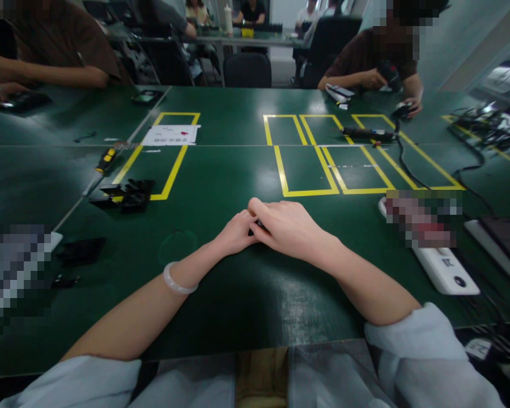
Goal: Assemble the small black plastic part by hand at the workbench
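Observation:
My left hand [233, 232] and my right hand [287, 226] meet on the green table [221, 187] in front of me. The right hand lies partly over the left. A small dark object [259, 227] shows between the fingers of both hands, mostly hidden; I cannot tell what it is. A pale bangle [176, 281] sits on my left wrist. Both forearms rest on the table.
Yellow tape rectangles [310, 170] mark the table ahead. Black plastic parts [130, 194] and a yellow-black tool [105, 159] lie left. A white power strip [444, 263] and cables sit right. A black driver [368, 134] lies far right. Other people work across the table.

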Demonstrator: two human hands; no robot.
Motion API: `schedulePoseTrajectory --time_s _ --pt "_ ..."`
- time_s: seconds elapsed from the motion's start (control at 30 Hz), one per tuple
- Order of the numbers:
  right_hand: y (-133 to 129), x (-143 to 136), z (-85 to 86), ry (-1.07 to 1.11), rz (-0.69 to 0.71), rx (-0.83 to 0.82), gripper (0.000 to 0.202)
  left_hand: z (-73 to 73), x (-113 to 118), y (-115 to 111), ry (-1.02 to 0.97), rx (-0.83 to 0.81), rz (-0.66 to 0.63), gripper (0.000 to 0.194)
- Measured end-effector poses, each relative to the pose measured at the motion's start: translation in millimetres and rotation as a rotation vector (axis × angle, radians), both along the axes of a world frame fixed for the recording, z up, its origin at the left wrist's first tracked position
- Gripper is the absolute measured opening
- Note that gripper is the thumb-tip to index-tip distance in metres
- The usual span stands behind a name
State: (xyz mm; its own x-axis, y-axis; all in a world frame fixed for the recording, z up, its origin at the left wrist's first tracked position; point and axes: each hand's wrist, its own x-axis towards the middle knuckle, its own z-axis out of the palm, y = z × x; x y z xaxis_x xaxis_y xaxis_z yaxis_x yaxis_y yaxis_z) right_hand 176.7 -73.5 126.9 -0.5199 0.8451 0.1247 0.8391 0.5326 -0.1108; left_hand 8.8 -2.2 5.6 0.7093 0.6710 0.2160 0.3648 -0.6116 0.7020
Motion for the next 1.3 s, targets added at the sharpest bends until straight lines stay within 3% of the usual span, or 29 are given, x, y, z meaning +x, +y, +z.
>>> schedulePoseTrajectory --time_s 0.43,1.3 --pt "1.3 -3.0 1.3 -0.068 -0.044 -0.024 0.028 -2.5 -1.0 1.0 0.009 -0.010 -0.005 0.031" --pt "-0.7 1.2 3.0 -0.027 0.018 -0.012 0.025 -0.8 -1.1 1.3 0.045 0.051 -0.007 0.026"
